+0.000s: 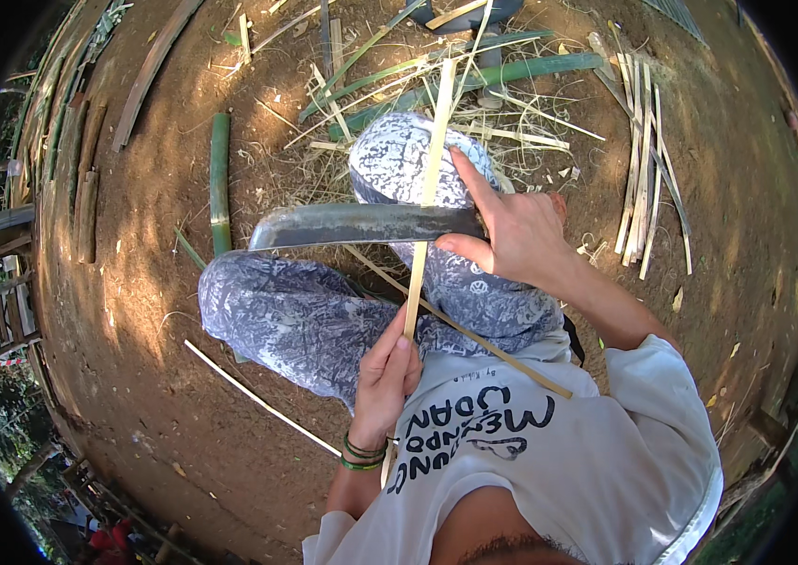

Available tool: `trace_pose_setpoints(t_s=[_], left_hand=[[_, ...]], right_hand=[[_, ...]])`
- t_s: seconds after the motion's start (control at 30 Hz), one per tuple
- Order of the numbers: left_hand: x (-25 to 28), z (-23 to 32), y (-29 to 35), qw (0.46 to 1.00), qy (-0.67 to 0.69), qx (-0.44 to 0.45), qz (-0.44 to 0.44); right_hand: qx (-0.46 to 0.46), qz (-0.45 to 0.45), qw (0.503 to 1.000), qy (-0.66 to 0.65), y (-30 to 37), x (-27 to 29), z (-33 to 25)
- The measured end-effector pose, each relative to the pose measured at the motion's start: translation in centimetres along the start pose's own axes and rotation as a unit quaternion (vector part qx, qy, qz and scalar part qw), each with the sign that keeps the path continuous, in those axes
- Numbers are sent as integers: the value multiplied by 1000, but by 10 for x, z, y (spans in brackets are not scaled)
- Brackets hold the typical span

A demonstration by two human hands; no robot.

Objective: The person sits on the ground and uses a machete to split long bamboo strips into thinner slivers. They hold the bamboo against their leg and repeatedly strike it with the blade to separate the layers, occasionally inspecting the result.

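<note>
My left hand pinches a long pale bamboo strip low down, near my shirt. The strip runs up and away over my right knee. Across it lies the dark, broad blade of a machete, its tip toward the left. My right hand is closed at the machete's right end, the thumb by the blade and the index finger stretched toward the strip. The palm hides the handle. A second, darker bamboo strip rests slantwise over my lap, touched by neither hand.
Green bamboo pieces and shavings litter the ground beyond my knees. A green bamboo pole section lies at left, a bundle of split strips at right. One thin strip lies near my left leg. Wooden planks are farther left.
</note>
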State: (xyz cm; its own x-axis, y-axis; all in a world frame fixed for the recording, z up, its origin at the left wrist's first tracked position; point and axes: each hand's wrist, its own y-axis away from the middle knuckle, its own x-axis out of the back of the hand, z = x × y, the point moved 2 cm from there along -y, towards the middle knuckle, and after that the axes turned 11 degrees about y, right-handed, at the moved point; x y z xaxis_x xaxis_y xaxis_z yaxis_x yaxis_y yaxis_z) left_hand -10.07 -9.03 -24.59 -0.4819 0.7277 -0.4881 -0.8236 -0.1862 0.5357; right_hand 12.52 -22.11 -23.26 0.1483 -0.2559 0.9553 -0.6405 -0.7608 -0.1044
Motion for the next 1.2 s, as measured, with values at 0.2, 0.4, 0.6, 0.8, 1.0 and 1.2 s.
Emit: trace_pose_setpoints(t_s=[0.2,0.4,0.6,0.8,1.0,1.2], left_hand=[[8,-5,13,999,-46,-19,-1],[19,-15,27,1000,-25,-6,9],[35,-30,48,1000,2,-5,-2],[39,-40,70,999,11,10,33],[99,-90,137,991,1,84,106],[96,-73,131,993,77,57,69]], right_hand=[[-18,11,1000,-3,5,-5,-2],[-19,16,1000,-2,9,-8,-2],[-25,34,999,6,8,-13,0],[-55,37,998,-10,5,-7,5],[-188,52,971,-141,-7,-9,40],[-165,100,938,-288,5,-8,33]])
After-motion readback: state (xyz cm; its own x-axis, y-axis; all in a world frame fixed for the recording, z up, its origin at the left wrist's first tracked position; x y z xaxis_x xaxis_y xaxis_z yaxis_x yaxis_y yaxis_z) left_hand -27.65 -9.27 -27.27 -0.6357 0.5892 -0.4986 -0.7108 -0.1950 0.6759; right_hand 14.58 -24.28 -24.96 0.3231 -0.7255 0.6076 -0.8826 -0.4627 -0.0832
